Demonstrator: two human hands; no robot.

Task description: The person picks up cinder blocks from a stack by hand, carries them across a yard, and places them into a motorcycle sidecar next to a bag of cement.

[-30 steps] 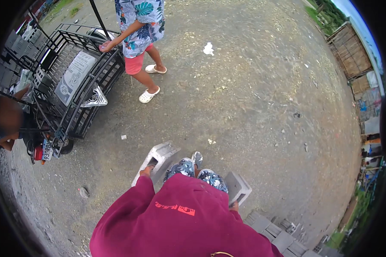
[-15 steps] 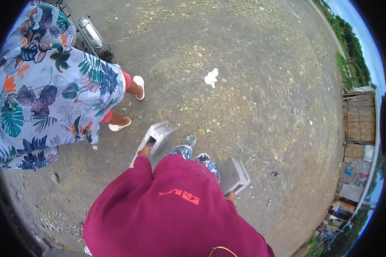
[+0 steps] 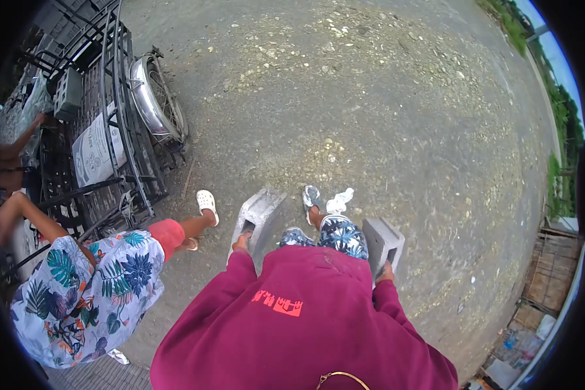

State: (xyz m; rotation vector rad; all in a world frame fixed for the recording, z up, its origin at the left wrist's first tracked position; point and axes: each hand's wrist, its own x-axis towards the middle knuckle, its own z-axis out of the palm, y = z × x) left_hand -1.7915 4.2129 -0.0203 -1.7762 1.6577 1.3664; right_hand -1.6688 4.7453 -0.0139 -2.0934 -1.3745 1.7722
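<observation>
Two grey hollow concrete blocks hang at my sides, one in each hand. My left hand [image 3: 242,242] is closed round the wall of the left concrete block [image 3: 264,207], its fingers partly inside the hollow. On the other side, my right hand [image 3: 386,272] grips the lower end of the right concrete block [image 3: 381,235]. Both blocks are held off the ground beside my legs in patterned shorts. My fingertips are mostly hidden by the blocks and sleeves.
A black metal cart [image 3: 120,130] with a spoked wheel [image 3: 159,97] stands at the left, carrying a grey block [image 3: 67,95] and a white sack [image 3: 98,153]. Beside it a person in a floral shirt [image 3: 104,286] leans over. White litter [image 3: 339,201] lies by my foot; a woven-walled shack [image 3: 552,270] is at the right.
I have walked forward with both blocks still in hand; the white litter is now by my feet. More of the cart shows, and the other person now bends toward it.
</observation>
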